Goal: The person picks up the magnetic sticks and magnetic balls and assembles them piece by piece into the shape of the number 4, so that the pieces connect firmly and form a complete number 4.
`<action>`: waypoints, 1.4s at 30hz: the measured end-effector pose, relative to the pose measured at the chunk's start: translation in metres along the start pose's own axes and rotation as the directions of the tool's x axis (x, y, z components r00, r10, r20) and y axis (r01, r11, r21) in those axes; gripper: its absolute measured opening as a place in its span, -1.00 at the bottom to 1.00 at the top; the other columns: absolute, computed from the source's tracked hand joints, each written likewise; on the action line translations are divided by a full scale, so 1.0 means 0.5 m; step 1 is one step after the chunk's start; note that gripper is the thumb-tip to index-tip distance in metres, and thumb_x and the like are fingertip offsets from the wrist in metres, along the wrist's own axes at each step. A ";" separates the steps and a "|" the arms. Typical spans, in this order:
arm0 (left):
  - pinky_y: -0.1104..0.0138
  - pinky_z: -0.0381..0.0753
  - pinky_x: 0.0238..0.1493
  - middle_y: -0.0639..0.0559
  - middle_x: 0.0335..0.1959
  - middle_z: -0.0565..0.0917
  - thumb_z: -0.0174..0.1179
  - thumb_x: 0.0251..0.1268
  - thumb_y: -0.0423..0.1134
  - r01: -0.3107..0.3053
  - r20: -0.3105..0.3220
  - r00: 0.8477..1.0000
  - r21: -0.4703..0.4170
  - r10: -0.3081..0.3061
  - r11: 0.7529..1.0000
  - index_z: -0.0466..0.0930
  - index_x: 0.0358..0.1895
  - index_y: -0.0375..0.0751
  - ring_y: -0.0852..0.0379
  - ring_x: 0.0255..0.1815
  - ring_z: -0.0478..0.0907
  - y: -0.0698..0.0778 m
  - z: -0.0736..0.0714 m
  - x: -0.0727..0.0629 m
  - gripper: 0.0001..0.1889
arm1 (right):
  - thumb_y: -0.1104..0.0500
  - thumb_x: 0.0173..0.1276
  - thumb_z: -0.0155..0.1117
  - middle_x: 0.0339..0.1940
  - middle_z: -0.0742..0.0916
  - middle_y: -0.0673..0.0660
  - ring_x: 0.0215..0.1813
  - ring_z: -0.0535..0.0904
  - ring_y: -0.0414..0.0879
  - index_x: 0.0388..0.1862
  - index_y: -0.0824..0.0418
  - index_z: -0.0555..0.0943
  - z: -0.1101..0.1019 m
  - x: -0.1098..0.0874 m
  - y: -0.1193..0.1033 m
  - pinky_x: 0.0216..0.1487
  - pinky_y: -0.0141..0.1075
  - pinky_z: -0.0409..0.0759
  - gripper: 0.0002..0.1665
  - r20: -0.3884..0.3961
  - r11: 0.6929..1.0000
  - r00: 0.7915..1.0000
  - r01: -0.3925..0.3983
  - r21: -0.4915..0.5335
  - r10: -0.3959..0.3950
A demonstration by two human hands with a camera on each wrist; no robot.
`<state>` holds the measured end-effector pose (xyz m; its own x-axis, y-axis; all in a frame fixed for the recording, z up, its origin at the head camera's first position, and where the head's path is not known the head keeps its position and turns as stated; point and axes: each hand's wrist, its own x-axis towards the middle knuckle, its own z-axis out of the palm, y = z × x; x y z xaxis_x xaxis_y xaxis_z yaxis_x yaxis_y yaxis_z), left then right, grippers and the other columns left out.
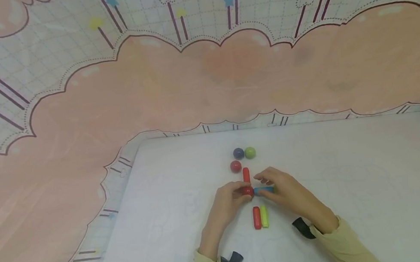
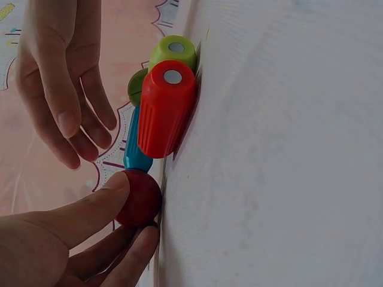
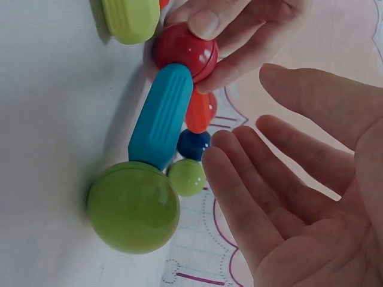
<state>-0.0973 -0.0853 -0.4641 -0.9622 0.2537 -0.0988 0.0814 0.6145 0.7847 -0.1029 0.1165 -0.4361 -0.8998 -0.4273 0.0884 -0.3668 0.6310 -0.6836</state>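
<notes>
My left hand (image 1: 227, 204) pinches a red ball (image 1: 248, 191) between thumb and fingers, low at the white table. A blue ridged rod (image 3: 161, 116) joins that ball at one end and a large green ball (image 3: 134, 209) at the other. From the red ball a red rod (image 1: 246, 175) points toward the back; whether it is attached I cannot tell. Beside the blue rod is my right hand (image 1: 284, 188), its fingers loosely extended, holding nothing. In the right wrist view its fingertips are apart from the green ball.
A second red rod (image 1: 257, 217) and a yellow-green rod (image 1: 264, 216) lie side by side in front of the hands. Farther back sit a blue ball (image 1: 238, 153), a small green ball (image 1: 250, 152) and another red ball (image 1: 235, 166). The white table (image 1: 377, 198) meets patterned cloth.
</notes>
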 end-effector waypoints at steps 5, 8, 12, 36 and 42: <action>0.24 0.65 0.13 0.07 -0.02 0.72 0.38 0.22 -0.24 0.006 -0.003 1.000 0.001 -0.006 1.000 0.65 0.15 -0.03 0.09 0.04 0.67 -0.002 0.001 -0.001 -0.60 | 0.23 0.22 0.48 -0.06 0.70 0.10 -0.04 0.65 -0.01 0.09 0.26 0.63 0.001 -0.012 0.002 0.07 -0.13 0.68 -0.56 0.028 1.000 1.000 -0.007 -0.004 0.007; 0.23 0.64 0.14 0.07 -0.02 0.72 0.38 0.23 -0.23 0.015 -0.003 1.000 0.003 -0.015 1.000 0.65 0.16 -0.03 0.08 0.05 0.66 -0.001 0.001 -0.001 -0.60 | 0.23 0.22 0.48 -0.04 0.70 0.08 0.00 0.65 -0.03 0.10 0.23 0.63 0.003 -0.019 0.002 0.12 -0.11 0.66 -0.55 0.056 1.000 0.998 -0.028 -0.013 0.029; 0.22 0.64 0.14 0.07 -0.02 0.72 0.38 0.23 -0.23 0.022 -0.004 1.000 0.006 -0.022 1.000 0.65 0.16 -0.04 0.08 0.05 0.66 0.001 0.001 -0.001 -0.60 | 0.24 0.21 0.48 0.02 0.70 0.07 0.09 0.63 -0.04 0.12 0.20 0.63 0.006 -0.028 0.004 0.20 -0.09 0.61 -0.53 0.094 0.999 0.995 -0.034 -0.024 0.036; 0.26 0.66 0.09 0.07 -0.02 0.72 0.39 0.21 -0.21 0.018 -0.009 1.000 0.021 -0.018 1.000 0.65 0.15 -0.04 0.10 0.01 0.67 -0.002 0.002 -0.001 -0.60 | 0.11 0.12 0.56 -0.06 0.70 0.00 -0.04 0.58 -0.14 -0.01 0.20 0.65 0.027 -0.060 0.017 0.10 -0.10 0.65 -0.54 0.218 0.997 0.976 0.035 -0.066 -0.020; 0.23 0.66 0.10 0.05 -0.02 0.72 0.39 0.22 -0.22 0.018 -0.010 1.000 0.010 -0.018 1.000 0.65 0.14 -0.06 0.07 0.02 0.67 0.000 0.001 -0.001 -0.60 | 0.10 0.09 0.58 -0.04 0.71 0.02 0.04 0.61 -0.07 -0.02 0.22 0.66 0.031 -0.062 0.020 0.15 -0.06 0.62 -0.52 0.204 0.993 0.977 0.084 -0.082 -0.065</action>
<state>-0.0967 -0.0853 -0.4642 -0.9660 0.2351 -0.1073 0.0662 0.6266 0.7765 -0.0750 0.1258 -0.4569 -0.8069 -0.5905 -0.0164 -0.4588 0.6440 -0.6122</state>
